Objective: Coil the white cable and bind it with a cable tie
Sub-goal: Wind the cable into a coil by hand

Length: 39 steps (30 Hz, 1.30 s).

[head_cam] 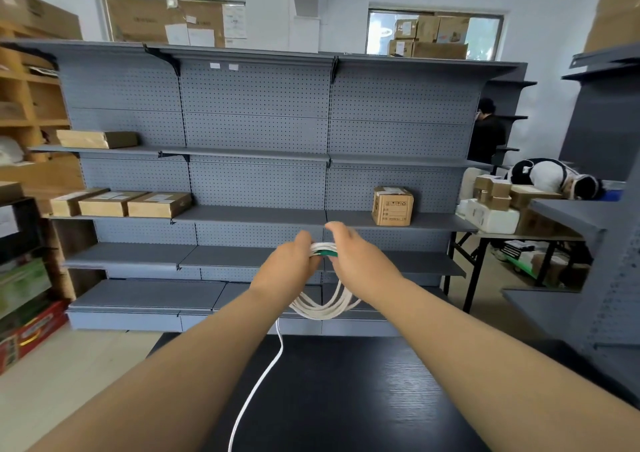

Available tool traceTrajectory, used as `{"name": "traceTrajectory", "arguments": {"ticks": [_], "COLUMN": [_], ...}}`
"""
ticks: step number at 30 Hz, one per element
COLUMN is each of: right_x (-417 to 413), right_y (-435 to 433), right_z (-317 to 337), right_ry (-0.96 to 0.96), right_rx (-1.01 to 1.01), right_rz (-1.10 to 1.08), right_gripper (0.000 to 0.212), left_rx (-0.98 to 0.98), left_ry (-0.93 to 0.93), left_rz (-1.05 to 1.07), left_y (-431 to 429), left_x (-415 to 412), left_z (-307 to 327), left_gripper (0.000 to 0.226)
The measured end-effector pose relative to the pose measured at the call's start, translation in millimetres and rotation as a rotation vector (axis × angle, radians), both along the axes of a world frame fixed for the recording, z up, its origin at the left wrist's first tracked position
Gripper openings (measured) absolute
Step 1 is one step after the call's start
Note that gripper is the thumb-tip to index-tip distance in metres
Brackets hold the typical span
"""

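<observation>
**Tie sits at the top of the coil, between both hands**

The white cable (322, 308) is gathered into a few loops held up in the air in front of the person, above the far edge of the black table (346, 399). The loops hang down from the grip in a long oval with its long axis roughly vertical. The bundled top lies crosswise between the two hands.

A green cable tie (325, 252) lies across that bundled top, just where the hands meet. The left hand (284, 268) has its fingers curled round the top of the coil and carries its weight. The right hand (360, 261) touches the tie from the other side and appears to pinch its end, though motion blur hides the fingertips.

One loose tail (263, 375) drops from the left side of the coil, crosses the table and runs out of the bottom of the view, so the coiling looks unfinished.

The tie lies closer to the right hand, so closing it probably falls to that hand while the left holds the loops together. Grey shelving (256, 133) stands beyond the table.
</observation>
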State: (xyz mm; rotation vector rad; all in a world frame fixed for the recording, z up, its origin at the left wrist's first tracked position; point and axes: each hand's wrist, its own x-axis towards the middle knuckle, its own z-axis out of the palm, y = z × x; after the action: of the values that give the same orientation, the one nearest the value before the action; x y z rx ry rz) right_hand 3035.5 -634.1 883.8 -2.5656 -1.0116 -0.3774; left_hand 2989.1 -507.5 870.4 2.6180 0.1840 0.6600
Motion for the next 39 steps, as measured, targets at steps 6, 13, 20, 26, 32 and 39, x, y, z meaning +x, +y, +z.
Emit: {"name": "traceTrajectory", "arguments": {"ticks": [6,13,20,26,32,39], "right_x": [2,-4,-2,0,5,4], "right_y": [3,5,6,5,4,3], "right_z": [-12,-10,-15,-16,-6,-7], "right_ry": [-0.122,-0.038,0.106,0.108,0.333,0.648], "right_rx": [-0.235,-0.141,0.024,0.059,0.249,0.423], "right_rz": [-0.014,-0.11,-0.202,-0.209,-0.087,-0.037], "right_gripper": [0.009,0.013,0.013,0.013,0.017,0.015], "left_rx": [0.136,0.046,-0.174,-0.426,-0.57,-0.59], "left_ry": [0.085,-0.002,-0.032,-0.033,-0.08,-0.078], "left_rz": [-0.002,-0.007,-0.012,-0.023,-0.017,-0.037], "left_y": [7,8,9,9,10,13], "left_x": [-1,-5,-5,-3,-3,-2], "left_z": [1,-7,-15,-13,-12,-9], "left_gripper": [0.023,0.02,0.005,0.006,0.01,0.007]}}
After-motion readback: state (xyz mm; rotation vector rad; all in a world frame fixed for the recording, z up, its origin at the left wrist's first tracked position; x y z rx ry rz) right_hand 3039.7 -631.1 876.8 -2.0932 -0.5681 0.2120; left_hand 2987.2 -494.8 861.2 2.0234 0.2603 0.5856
